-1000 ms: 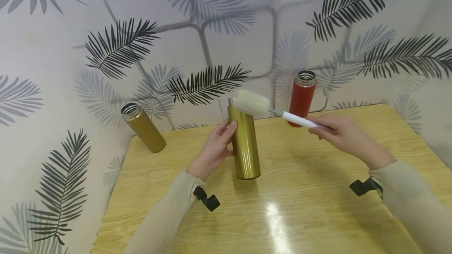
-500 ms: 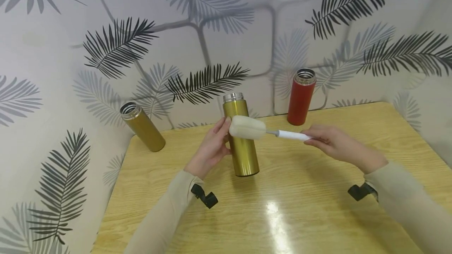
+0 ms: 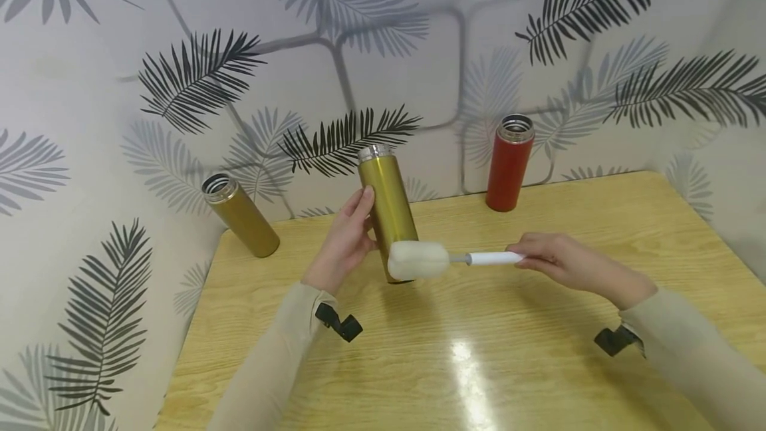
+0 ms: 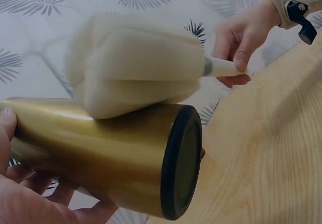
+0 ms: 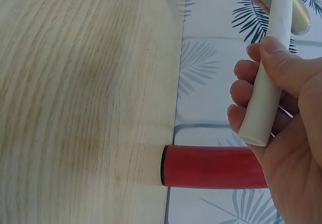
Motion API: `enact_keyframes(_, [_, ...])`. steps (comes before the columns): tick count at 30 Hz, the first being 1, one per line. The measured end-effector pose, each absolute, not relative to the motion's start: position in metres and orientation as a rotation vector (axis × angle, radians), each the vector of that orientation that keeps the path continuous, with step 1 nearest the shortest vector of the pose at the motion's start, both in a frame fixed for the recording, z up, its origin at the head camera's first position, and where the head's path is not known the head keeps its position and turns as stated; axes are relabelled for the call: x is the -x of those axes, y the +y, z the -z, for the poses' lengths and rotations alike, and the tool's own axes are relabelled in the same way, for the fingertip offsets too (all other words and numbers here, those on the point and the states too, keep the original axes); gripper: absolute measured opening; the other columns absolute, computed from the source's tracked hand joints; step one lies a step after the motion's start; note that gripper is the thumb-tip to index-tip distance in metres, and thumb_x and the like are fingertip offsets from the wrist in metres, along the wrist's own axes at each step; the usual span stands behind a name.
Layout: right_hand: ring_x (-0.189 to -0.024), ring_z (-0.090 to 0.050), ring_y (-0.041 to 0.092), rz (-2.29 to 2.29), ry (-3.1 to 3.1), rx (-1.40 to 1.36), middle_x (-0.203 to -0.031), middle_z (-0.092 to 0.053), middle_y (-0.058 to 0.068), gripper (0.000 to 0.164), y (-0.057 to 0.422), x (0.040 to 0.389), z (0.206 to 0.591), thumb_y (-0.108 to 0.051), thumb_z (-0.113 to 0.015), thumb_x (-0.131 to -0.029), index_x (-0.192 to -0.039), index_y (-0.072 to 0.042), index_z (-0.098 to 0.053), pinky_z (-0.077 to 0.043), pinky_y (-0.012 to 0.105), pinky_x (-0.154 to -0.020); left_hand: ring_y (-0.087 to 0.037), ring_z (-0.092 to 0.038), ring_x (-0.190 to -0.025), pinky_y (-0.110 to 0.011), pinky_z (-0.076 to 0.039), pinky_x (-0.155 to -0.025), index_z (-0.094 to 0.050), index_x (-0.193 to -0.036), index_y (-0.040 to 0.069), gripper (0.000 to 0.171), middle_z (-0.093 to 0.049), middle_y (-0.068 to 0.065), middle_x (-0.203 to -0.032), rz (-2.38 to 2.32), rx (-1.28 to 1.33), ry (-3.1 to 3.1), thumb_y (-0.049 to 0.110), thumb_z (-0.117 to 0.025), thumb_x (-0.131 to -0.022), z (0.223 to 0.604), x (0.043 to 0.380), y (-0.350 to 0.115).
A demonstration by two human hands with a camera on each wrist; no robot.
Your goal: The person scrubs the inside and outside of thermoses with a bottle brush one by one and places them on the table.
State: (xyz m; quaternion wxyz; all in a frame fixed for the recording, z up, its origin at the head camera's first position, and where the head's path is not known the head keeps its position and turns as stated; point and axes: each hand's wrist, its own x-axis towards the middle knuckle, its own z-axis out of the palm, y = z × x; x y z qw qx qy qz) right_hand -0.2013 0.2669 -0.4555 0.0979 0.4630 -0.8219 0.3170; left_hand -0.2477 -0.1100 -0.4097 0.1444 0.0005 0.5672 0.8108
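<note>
My left hand grips a gold thermos bottle round its side, tilted, with its steel neck up and no lid on it. The bottle's black base shows in the left wrist view. With the thumb and fingers of my right hand I hold the white handle of a bottle brush. Its cream sponge head lies against the bottle's side near the base. In the head view the sponge covers part of the bottle's lower body.
A second gold bottle, lidless, stands at the table's back left. At the back right is a lidless red bottle. Both stand near the patterned wall behind the wooden table.
The sponge head has moved down the bottle from its neck to near its base. My left hand has shifted the bottle a little left and up.
</note>
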Motion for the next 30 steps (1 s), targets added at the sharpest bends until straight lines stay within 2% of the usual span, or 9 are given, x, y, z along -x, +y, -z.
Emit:
enact_keyframes(4, [-0.08, -0.054, -0.001, -0.918, -2.428, -1.384, -0.094, -0.065, -0.012, 0.035, 0.267, 0.2, 0.455, 0.008, -0.079, -0.084, -0.115, -0.007, -0.074, -0.049, 0.021, -0.066, -0.027, -0.051, -0.122, -0.061, -0.046, -0.094, -0.038, -0.159, 0.014, 0.055, -0.055, -0.008, -0.129, -2.351, 0.001, 1.626, 0.04, -0.046, -0.112, 0.406, 0.247, -0.111])
enact_keyframes(11, [-0.077, -0.05, -0.001, -0.964, -2.391, -1.325, -0.094, -0.065, -0.008, 0.032, 0.267, 0.202, 0.454, 0.008, -0.078, -0.085, -0.114, -0.004, -0.074, -0.043, 0.015, -0.063, -0.027, -0.055, -0.118, -0.062, -0.046, -0.099, -0.045, -0.15, 0.007, 0.051, -0.057, -0.006, -0.124, -2.342, 0.023, 1.608, 0.04, -0.048, -0.111, 0.404, 0.245, -0.109])
enact_keyframes(17, [-0.077, -0.05, -0.001, -0.949, -2.389, -1.27, -0.091, -0.064, -0.01, 0.035, 0.266, 0.205, 0.453, 0.01, -0.079, -0.081, -0.113, -0.004, -0.074, -0.042, 0.016, -0.063, -0.027, -0.057, -0.119, -0.059, -0.049, -0.097, -0.047, -0.147, 0.007, 0.048, -0.059, -0.006, -0.125, -2.291, 0.004, 1.652, 0.039, -0.047, -0.111, 0.408, 0.242, -0.107])
enact_keyframes(25, [-0.076, -0.05, 0.001, -0.928, -2.363, -1.187, -0.089, -0.066, -0.008, 0.034, 0.264, 0.213, 0.444, 0.01, -0.079, -0.081, -0.112, -0.001, -0.075, -0.043, 0.019, -0.063, -0.026, -0.052, -0.13, -0.065, -0.044, -0.106, -0.048, -0.146, 0.005, 0.046, -0.057, -0.006, -0.13, -2.252, -0.076, 1.647, 0.037, -0.043, -0.113, 0.412, 0.236, -0.103])
enact_keyframes(30, [-0.073, -0.047, 0.003, -0.933, -2.403, -1.065, -0.085, -0.063, -0.007, 0.034, 0.266, 0.219, 0.436, 0.011, -0.079, -0.082, -0.112, -0.003, -0.076, -0.042, 0.022, -0.061, -0.02, -0.058, -0.114, -0.05, -0.052, -0.096, -0.05, -0.143, 0.005, 0.043, -0.061, -0.001, -0.119, -2.233, -0.09, 1.598, 0.035, -0.042, -0.113, 0.413, 0.231, -0.097])
